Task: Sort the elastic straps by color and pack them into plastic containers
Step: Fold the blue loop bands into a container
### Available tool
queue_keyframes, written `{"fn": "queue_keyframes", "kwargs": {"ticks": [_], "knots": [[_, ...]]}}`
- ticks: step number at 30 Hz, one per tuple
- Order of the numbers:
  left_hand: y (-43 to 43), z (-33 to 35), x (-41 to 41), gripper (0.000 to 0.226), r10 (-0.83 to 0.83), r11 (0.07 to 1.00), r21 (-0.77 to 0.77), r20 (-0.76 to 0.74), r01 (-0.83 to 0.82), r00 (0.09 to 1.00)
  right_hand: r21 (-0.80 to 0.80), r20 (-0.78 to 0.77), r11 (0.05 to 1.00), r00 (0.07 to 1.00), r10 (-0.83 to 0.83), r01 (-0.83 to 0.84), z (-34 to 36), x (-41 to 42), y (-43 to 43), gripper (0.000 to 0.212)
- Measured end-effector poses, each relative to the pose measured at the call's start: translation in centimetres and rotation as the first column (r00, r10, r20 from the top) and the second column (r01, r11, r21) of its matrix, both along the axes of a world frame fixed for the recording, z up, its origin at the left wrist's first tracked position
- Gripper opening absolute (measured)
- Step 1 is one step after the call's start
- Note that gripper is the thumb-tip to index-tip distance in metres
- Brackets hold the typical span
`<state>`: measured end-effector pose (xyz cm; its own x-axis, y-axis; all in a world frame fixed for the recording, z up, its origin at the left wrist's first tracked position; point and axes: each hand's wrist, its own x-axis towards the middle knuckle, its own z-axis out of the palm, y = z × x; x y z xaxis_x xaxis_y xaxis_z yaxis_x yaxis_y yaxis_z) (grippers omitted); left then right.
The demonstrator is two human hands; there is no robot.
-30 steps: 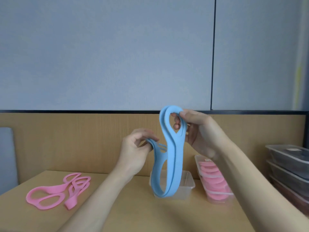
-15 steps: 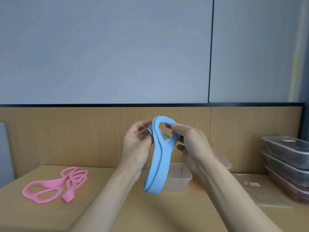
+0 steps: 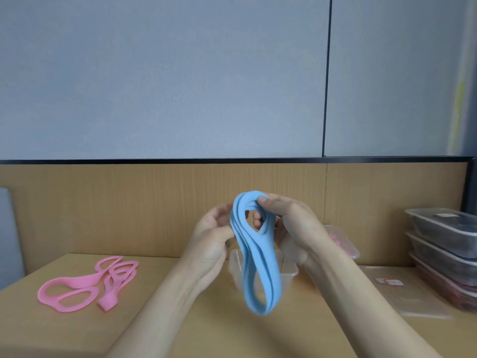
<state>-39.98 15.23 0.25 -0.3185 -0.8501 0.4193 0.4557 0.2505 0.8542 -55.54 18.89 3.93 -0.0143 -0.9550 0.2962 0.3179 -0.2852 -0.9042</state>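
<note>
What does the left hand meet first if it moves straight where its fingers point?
The blue elastic straps: the left hand points up and right, and its fingers appear to touch the bundle. Just beyond is the right hand, gripping the same loop.

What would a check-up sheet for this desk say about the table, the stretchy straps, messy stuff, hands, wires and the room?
Surface: light wooden table.
Job's things: blue straps bundled, held up in front of a clear container; pink straps lie loose at the left; second container holding pink sits behind the right hand.
Clutter: flat plastic bag with a label; stacked lidded containers at the right.
Hands: left hand and right hand both grip the blue straps.
Cables: nothing seen.
Surroundings: wooden panel, grey wall above.
</note>
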Motion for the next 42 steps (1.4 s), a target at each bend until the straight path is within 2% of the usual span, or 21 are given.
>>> {"fn": "queue_keyframes", "kwargs": {"ticks": [4,6,8,10,12,15,17,20,23,26,30,33,38,42], "knots": [[-0.2,-2.3,0.5,0.047,-0.036,0.999,0.031,0.080,0.034,0.996,-0.007,0.029,0.996,0.996,-0.086,0.087,0.4,-0.4,-0.3,0.016],[0.1,-2.9,0.3,0.040,0.039,0.998,-0.059,0.249,-0.025,0.968,-0.007,0.014,0.994,0.993,-0.113,0.113,0.4,-0.6,-0.5,0.015],[0.5,-3.1,0.0,0.045,0.111,0.988,-0.142,0.420,-0.056,0.901,-0.015,-0.008,0.992,0.992,-0.124,0.124,0.2,-0.7,-0.8,0.013],[0.4,-3.3,-0.3,0.045,0.202,0.975,-0.184,0.517,-0.123,0.832,-0.021,-0.010,0.993,0.993,-0.115,0.115,0.0,-0.7,-1.1,0.011],[0.2,-3.4,-0.5,0.031,0.250,0.965,-0.212,0.543,-0.157,0.801,-0.021,-0.003,0.995,0.995,-0.102,0.102,-0.2,-0.6,-1.2,0.009],[-0.3,-3.8,-0.4,0.016,0.152,0.986,-0.150,0.585,-0.078,0.797,-0.012,0.007,0.993,0.994,-0.113,0.113,-0.7,-0.5,-1.4,0.008],[-0.1,-3.8,-0.4,0.023,0.072,0.995,-0.098,0.601,-0.015,0.796,-0.009,-0.009,0.991,0.991,-0.137,0.137,-1.0,-0.3,-1.6,0.008],[-0.3,-4.2,-0.7,0.041,0.125,0.991,-0.114,0.640,-0.067,0.758,-0.011,-0.012,0.988,0.988,-0.152,0.152,-1.3,0.0,-1.7,0.005],[-0.9,-4.5,-0.8,0.028,0.143,0.989,-0.119,0.609,-0.088,0.781,-0.013,0.001,0.989,0.989,-0.148,0.148,-1.3,0.0,-1.9,0.006],[-1.4,-4.8,-0.5,0.015,0.156,0.986,-0.132,0.571,-0.097,0.806,-0.026,-0.058,0.981,0.979,-0.194,0.192,-1.3,-0.6,-2.0,0.002],[-1.5,-4.4,-0.1,0.018,0.152,0.985,-0.149,0.498,-0.088,0.854,-0.025,-0.198,0.943,0.923,-0.330,0.332,-1.8,-1.7,-2.5,0.005],[-1.8,-4.1,-0.1,0.027,0.153,0.986,-0.130,0.433,-0.107,0.888,0.030,-0.247,0.932,0.907,-0.342,0.360,-2.9,-2.5,-3.3,0.002],[-2.7,-4.3,0.0,0.031,0.149,0.988,-0.097,0.351,-0.123,0.924,0.205,-0.255,0.931,0.935,-0.248,0.303,-4.7,-3.4,-3.7,0.013],[-3.2,-4.9,-0.2,0.041,0.037,0.999,0.001,0.244,-0.039,0.969,0.285,-0.153,0.940,0.977,-0.148,0.187,-6.3,-3.4,-3.8,0.018]]}}
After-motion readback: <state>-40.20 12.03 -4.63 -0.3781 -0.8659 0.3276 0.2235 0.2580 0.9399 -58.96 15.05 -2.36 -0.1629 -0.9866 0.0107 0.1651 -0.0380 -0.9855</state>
